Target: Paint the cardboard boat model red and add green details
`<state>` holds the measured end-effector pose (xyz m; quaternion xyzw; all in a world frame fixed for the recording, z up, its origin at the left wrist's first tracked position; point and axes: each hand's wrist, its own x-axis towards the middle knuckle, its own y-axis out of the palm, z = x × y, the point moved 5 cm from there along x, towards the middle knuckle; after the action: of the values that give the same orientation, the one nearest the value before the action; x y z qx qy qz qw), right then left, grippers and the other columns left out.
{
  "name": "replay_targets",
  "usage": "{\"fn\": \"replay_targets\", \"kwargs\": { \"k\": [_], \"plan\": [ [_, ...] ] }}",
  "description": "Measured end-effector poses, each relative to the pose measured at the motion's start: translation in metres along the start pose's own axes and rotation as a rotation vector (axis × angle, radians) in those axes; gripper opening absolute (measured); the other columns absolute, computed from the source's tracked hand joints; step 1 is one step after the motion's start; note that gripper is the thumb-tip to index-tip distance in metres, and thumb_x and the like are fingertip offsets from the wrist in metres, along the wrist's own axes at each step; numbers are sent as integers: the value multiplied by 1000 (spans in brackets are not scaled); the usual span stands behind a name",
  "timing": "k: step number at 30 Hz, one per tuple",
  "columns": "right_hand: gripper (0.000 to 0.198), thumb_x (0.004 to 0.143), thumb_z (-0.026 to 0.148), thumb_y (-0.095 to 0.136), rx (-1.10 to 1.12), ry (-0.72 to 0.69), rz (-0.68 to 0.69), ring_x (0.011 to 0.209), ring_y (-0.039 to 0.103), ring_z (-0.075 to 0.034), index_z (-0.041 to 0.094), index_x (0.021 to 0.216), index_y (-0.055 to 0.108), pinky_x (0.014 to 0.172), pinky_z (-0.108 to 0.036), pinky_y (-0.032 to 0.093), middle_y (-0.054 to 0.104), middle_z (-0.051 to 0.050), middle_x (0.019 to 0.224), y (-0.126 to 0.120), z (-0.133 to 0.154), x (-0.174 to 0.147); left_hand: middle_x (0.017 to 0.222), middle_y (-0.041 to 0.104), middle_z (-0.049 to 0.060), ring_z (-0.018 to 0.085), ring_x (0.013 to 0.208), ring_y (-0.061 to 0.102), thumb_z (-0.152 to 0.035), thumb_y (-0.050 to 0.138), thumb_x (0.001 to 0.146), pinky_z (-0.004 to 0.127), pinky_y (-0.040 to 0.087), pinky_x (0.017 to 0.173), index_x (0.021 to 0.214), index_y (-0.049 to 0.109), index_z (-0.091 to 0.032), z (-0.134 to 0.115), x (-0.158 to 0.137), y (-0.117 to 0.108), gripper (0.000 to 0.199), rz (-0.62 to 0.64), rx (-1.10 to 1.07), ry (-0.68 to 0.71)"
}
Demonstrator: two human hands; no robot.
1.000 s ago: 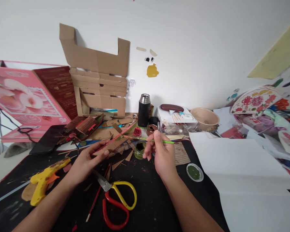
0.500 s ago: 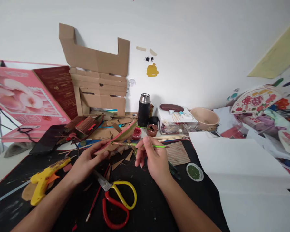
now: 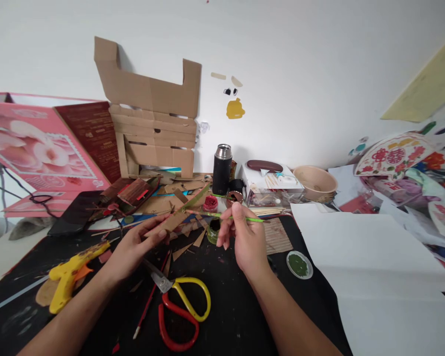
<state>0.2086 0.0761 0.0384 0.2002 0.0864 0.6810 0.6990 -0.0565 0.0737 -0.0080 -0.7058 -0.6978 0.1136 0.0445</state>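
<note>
Between the thumb and fingers of my left hand (image 3: 139,244) is a long cardboard strip (image 3: 175,220), tilted up to the right, with green paint along its far part. My right hand (image 3: 244,237) pinches a green-handled paintbrush (image 3: 222,215). The brush's tip lies at the strip, on or very close to the painted part. Just left of my right fingers stands an open jar of green paint (image 3: 213,232). Behind it are a jar of red paint (image 3: 210,203) and a brown jar (image 3: 234,199). A lid with green paint (image 3: 299,265) lies to the right.
Scissors (image 3: 183,306) with red and yellow handles and a red brush (image 3: 148,301) lie in front. A yellow glue gun (image 3: 72,274) is at left. Cardboard scraps, a black flask (image 3: 221,170) and a model boat (image 3: 131,193) stand behind; white paper (image 3: 374,257) covers the right.
My right hand has moved slightly right with the brush, uncovering the green paint jar. The strip has turned in my left hand, so its brown face shows more and its pinkish edge less.
</note>
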Motion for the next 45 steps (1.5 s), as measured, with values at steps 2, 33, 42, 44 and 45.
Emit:
{"fn": "replay_targets", "kwargs": {
  "k": [2, 33, 42, 44, 45],
  "plan": [
    [61, 91, 79, 74, 1, 38, 48, 32, 57, -11, 19, 79, 69, 33, -17, 37, 63, 3, 48, 7, -5, -4, 135, 82, 19, 43, 119, 78, -75, 86, 76, 50, 62, 103, 139, 76, -17, 0, 0, 1, 86, 2, -12, 12],
    [62, 86, 80, 78, 17, 107, 77, 34, 60, -12, 19, 77, 68, 33, -16, 36, 64, 2, 49, 13, -11, -7, 113, 86, 15, 35, 96, 78, -74, 82, 81, 41, 62, 85, 142, 76, -17, -3, -2, 5, 84, 19, 6, 23],
    [61, 92, 79, 73, 23, 30, 19, 33, 58, -12, 19, 79, 68, 33, -17, 37, 62, 3, 48, 2, -7, -1, 100, 86, 12, 33, 87, 77, -74, 80, 81, 42, 63, 82, 139, 78, -17, -5, -1, 4, 81, 16, 35, 48],
    [61, 91, 79, 74, 24, 61, 52, 32, 57, -12, 19, 79, 69, 33, -18, 37, 64, 3, 49, 6, -10, -3, 102, 86, 13, 34, 90, 78, -74, 81, 81, 42, 64, 85, 140, 77, -17, -4, -1, 5, 82, 30, 37, 43],
    [61, 91, 79, 74, 26, 77, 69, 31, 57, -12, 19, 79, 69, 33, -18, 37, 64, 2, 49, 8, -11, -5, 102, 86, 13, 34, 91, 78, -74, 82, 80, 42, 64, 85, 140, 77, -17, -3, -2, 5, 83, 31, 34, 38]
  ]
}}
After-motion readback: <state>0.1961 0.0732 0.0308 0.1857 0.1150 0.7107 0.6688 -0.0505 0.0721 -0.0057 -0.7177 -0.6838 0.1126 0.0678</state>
